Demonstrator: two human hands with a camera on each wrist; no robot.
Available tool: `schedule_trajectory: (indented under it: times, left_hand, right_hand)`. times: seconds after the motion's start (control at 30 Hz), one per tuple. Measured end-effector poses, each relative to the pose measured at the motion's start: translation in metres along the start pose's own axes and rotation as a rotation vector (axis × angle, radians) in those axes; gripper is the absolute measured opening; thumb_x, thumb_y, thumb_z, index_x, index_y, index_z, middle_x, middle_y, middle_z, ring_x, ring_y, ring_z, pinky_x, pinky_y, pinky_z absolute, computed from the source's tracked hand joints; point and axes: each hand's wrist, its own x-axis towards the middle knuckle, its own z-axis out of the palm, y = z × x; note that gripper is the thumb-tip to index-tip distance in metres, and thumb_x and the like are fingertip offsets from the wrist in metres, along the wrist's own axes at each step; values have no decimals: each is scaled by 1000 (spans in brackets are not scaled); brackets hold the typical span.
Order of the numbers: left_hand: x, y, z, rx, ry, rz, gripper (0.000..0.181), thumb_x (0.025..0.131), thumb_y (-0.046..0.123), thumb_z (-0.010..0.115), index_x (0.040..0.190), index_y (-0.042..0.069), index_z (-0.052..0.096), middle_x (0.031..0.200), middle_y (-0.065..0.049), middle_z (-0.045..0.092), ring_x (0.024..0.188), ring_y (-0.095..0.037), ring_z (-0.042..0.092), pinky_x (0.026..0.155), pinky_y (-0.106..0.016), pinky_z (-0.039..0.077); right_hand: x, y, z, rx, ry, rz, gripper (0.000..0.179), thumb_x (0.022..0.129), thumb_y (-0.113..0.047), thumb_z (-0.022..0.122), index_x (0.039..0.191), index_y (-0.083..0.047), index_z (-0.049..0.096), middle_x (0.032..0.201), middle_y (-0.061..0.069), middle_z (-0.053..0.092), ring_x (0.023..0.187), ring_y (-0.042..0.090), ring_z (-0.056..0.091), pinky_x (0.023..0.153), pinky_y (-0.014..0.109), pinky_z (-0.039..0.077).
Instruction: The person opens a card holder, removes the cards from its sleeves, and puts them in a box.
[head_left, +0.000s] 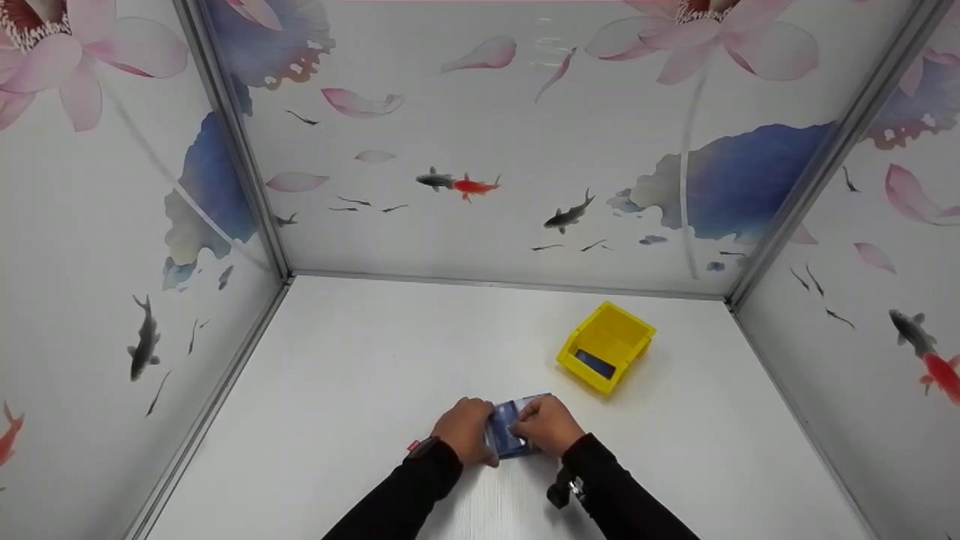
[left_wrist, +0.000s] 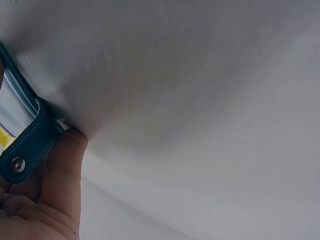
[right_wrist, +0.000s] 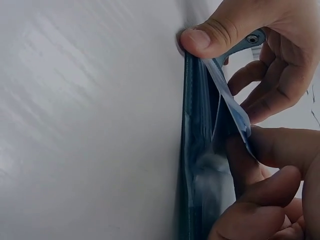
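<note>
A teal card holder [head_left: 504,429] with clear plastic sleeves lies opened between the hands, near the front middle of the table. My left hand [head_left: 465,431] grips its left side; in the right wrist view the thumb presses on the cover's edge. Its strap [left_wrist: 37,140], with a metal snap [left_wrist: 18,165], hangs loose beside the left fingers. With thumb and fingers, my right hand [head_left: 551,425] pinches a bluish clear sleeve [right_wrist: 234,112] that is lifted away from the others. Whether a card is in that sleeve I cannot tell.
A yellow plastic bin [head_left: 619,334] stands behind and to the right of the hands, with a dark blue rectangle [head_left: 595,364] at its front. White walls [head_left: 480,232] printed with flowers and fish enclose the white table [head_left: 375,345] at the back and both sides.
</note>
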Motion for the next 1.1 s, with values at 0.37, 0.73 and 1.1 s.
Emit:
schedule_trajectory:
  times: [0.37,0.73,1.1]
  left_hand:
    - [-6,4,-10,-51,-2,-2,69,67,27,114,121,6,77,113,-5,77,104,-19,66,93,-40,61]
    - [-5,5,-10,-54,-5,-11,61,66,27,113,111,8,76,101,-1,71,93,-15,58,85,-37,57]
    - [-1,-1,0,-49,28,5,59,63,27,114,101,10,72,96,1,69,89,-14,55,79,-36,55]
  right_hand:
    - [-2,0,-6,-13,28,-93,17,102,-16,81,87,-8,80,77,-4,65,67,10,57,59,24,45]
    - [-8,-9,-15,-47,41,-99,12,94,-12,83,84,-7,79,78,-4,64,75,13,58,66,27,47]
    - [-6,-12,-24,-69,72,-27,8,94,-13,82,88,-9,79,86,0,71,83,16,62,73,29,51]
